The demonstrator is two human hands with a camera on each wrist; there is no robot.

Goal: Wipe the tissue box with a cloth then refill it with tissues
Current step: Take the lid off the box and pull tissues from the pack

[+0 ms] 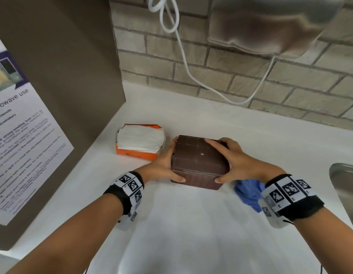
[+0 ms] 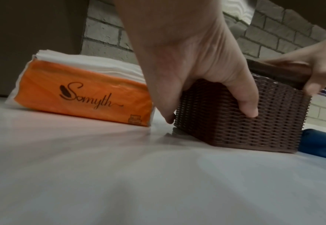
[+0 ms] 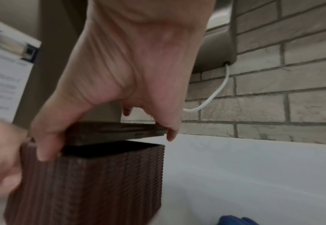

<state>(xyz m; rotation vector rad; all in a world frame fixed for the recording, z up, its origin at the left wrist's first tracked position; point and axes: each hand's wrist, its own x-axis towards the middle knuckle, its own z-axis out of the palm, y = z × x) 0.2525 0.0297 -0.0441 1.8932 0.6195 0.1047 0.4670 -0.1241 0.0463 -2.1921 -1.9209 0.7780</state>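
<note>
From the head view, the left hand [image 1: 163, 165] and right hand [image 1: 234, 161] clasp the tissue box [image 1: 199, 163] on the counter [image 1: 191, 224], tissue pack [image 1: 140, 141] beside it, blue cloth [image 1: 248, 192] behind the right wrist. The left wrist view shows woven sides. The right wrist view shows fingers lifting the lid [image 3: 116, 130] off the rim.

White counter [image 1: 191, 224]: tissue box [image 1: 199, 155], tissue pack [image 1: 140, 142], cloth [image 1: 248, 191]

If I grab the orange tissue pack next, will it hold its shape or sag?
The orange tissue pack looks soft-wrapped, so it will probably sag if held by one end. Its top is open, with white tissues exposed; they may slip out if tilted. Likely light.
</note>
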